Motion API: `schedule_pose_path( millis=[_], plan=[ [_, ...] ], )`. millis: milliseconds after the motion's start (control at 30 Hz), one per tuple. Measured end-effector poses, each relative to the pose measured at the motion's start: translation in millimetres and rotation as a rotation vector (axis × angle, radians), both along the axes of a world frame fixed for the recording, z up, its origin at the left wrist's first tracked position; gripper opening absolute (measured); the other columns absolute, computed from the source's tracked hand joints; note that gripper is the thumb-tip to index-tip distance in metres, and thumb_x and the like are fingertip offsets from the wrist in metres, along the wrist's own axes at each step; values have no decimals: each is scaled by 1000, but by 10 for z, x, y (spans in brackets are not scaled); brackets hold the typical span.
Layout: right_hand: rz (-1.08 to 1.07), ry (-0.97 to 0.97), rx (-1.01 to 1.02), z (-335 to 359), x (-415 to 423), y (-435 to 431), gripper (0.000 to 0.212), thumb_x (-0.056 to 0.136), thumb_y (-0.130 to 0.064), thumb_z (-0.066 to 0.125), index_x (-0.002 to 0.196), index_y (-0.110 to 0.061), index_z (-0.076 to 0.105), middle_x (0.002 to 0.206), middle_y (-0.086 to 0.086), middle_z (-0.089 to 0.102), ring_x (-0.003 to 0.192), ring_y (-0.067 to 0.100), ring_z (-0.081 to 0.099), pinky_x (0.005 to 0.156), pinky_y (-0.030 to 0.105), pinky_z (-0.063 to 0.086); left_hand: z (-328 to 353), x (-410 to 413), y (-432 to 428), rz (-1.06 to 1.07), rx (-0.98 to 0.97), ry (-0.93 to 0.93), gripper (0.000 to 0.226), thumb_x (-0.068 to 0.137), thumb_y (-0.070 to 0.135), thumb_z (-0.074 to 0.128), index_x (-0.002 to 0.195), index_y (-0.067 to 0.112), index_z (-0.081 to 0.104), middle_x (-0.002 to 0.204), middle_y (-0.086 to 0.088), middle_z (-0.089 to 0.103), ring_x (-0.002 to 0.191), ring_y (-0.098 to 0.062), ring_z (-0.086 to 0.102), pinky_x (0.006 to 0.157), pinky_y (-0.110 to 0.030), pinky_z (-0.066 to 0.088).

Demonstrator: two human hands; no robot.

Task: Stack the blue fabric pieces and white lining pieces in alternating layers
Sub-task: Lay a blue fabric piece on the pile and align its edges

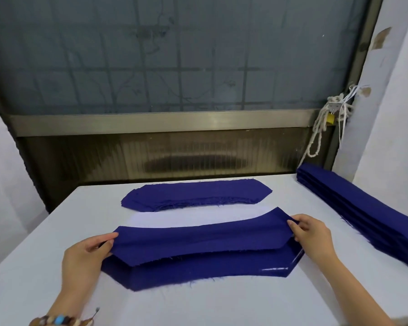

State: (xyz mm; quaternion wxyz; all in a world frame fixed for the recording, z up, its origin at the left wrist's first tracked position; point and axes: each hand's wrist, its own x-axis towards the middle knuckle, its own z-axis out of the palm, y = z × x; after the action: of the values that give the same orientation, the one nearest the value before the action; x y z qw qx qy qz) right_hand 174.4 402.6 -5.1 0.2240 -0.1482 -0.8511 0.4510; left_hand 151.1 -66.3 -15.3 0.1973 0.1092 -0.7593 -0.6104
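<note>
A person's left hand pinches the left end of a long dark blue fabric piece with angled ends and frayed edges, thumb on top and fingers curled beneath. The right hand grips the right end of the same piece in the same way, thumb over the cloth and fingers tucked under it. The piece is stretched between both hands, raised slightly above a near stack of matching dark blue fabric pieces, which lies on the white table in the near middle. The lifted piece sits a little further back than the stack, so the stack's near edge and angled corners show below it

Just beyond the held piece lies a pale white lining piece of similar curved shape, flat on the table; its near part is hidden behind the lifted cloth, so whether it rests on the near stack cannot be told. Further back, near the far edge of the table, is a second flat pile of dark blue curved fabric pieces with loose threads, apart from the lining

Along the right side of the table runs a thick pile of long dark blue fabric strips. A beaded bracelet circles the left wrist. Behind the table stands a frosted glass window in a metal frame, with a white rope and a yellow padlock at its right
</note>
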Motion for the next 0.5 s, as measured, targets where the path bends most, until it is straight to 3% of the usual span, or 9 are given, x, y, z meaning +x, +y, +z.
schedule_pose_path(
  millis=[167,300,500],
  plan=[
    [-5,6,13,-82,176,-7,15,92,-13,61,83,-22,68,60,-3,66,55,10,60,59,21,43,-89,148,8,-19,3,-7,28,88,4,65,84,28,79,80,9,76,71,-14,71,59,-15,53],
    [-22,26,14,-136,252,8,22,92,-11,59,79,-28,66,65,-5,68,66,17,64,61,22,46,-82,195,28,-34,-69,-23,28,89,3,64,85,27,78,72,13,74,57,-3,66,52,-3,45],
    [-15,-13,80,-189,272,3,24,92,-13,58,77,-31,64,64,-2,64,68,20,61,62,29,47,-82,191,29,-17,-191,-47,29,88,4,65,81,29,77,84,2,75,74,-18,69,54,-1,41]
  ],
)
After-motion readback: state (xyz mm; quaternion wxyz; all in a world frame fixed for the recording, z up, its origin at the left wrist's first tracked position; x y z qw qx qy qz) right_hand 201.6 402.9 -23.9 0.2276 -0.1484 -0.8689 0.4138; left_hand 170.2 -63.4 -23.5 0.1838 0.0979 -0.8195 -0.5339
